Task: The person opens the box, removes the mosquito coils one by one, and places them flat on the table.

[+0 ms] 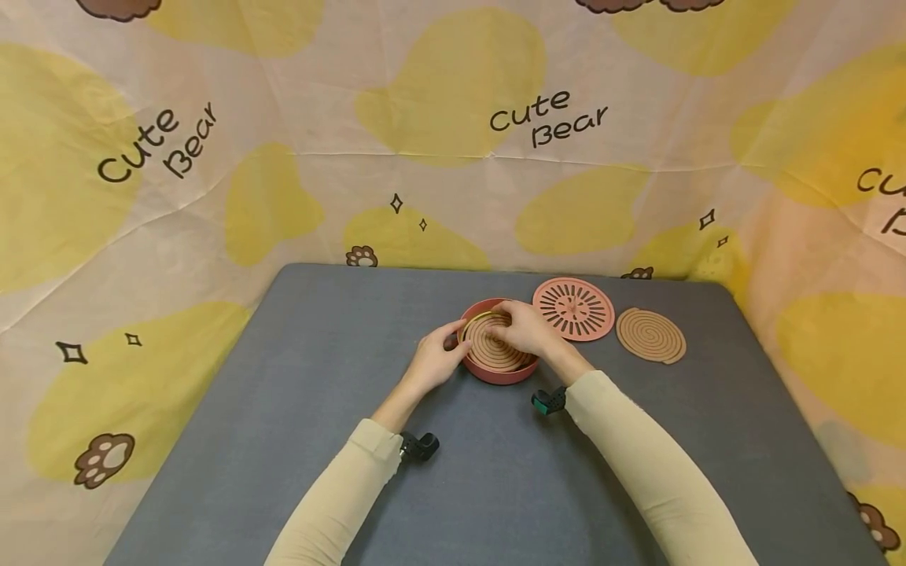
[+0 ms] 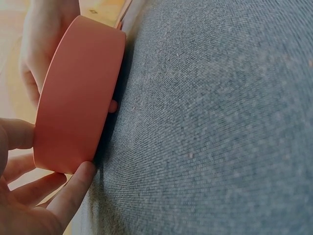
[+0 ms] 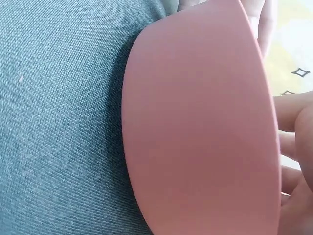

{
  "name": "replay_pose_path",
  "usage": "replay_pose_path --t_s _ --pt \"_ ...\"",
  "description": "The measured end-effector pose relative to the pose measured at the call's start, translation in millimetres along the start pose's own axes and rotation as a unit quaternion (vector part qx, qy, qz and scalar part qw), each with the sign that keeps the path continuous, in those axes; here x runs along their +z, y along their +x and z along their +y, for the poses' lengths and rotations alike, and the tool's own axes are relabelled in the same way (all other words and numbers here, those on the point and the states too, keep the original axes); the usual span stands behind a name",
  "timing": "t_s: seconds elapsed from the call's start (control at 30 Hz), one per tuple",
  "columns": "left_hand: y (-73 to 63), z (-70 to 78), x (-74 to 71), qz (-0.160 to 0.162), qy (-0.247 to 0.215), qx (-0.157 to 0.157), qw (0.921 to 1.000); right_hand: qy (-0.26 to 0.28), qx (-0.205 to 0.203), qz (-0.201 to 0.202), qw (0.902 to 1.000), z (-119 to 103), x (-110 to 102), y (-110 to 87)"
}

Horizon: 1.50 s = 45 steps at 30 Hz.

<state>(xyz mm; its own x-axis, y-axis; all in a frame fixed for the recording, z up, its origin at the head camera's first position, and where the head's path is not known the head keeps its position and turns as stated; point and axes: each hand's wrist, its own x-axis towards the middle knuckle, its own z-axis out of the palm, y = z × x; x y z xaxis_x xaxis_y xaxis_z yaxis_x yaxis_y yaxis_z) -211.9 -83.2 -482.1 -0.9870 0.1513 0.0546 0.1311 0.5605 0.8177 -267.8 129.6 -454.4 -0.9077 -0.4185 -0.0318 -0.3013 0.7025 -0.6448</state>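
Observation:
A round, terracotta-pink mosquito coil tin sits on the table with a tan mosquito coil inside its wall. At the tin's left side my left hand grips the wall, thumb over the rim and fingers against the outside; the left wrist view has those fingertips on the smooth wall. My right hand reaches in over the far right rim and pinches the coil, thumb on its upper face. Part of the coil is hidden under that hand. From the right wrist, the tin's wall covers most of the fingertips.
Right behind the tin lies a pink slotted lid. A second tan coil lies flat to the right of the lid. The grey cloth-covered table ends at a patterned curtain at the back and sides.

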Motion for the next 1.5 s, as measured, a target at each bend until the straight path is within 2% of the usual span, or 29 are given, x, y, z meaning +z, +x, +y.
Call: replay_pose_path --t_s 0.27,0.5,0.77,1.0,1.2,1.5 --pt "0.6 -0.9 0.5 -0.001 0.0 -0.003 1.0 -0.005 -0.014 0.009 0.9999 4.0 2.5 1.1" --pt "1.5 -0.4 0.4 0.0 -0.003 -0.003 1.0 0.012 -0.021 0.013 0.9996 4.3 2.3 0.1" --pt "0.9 0.1 0.3 -0.004 -0.004 -0.005 1.0 -0.019 -0.04 0.013 0.999 3.3 1.9 -2.4" --pt "-0.1 0.8 0.0 -0.003 -0.004 -0.009 0.9999 -0.017 -0.042 0.005 0.999 2.7 0.2 -3.2" --pt "0.2 1.4 -0.1 -0.001 -0.001 -0.006 1.0 0.008 -0.028 -0.001 0.9996 4.5 -1.9 -2.0" --pt "0.0 1.2 0.0 0.001 -0.003 -0.008 1.0 0.075 -0.037 0.022 0.9963 8.1 -5.4 -3.8"
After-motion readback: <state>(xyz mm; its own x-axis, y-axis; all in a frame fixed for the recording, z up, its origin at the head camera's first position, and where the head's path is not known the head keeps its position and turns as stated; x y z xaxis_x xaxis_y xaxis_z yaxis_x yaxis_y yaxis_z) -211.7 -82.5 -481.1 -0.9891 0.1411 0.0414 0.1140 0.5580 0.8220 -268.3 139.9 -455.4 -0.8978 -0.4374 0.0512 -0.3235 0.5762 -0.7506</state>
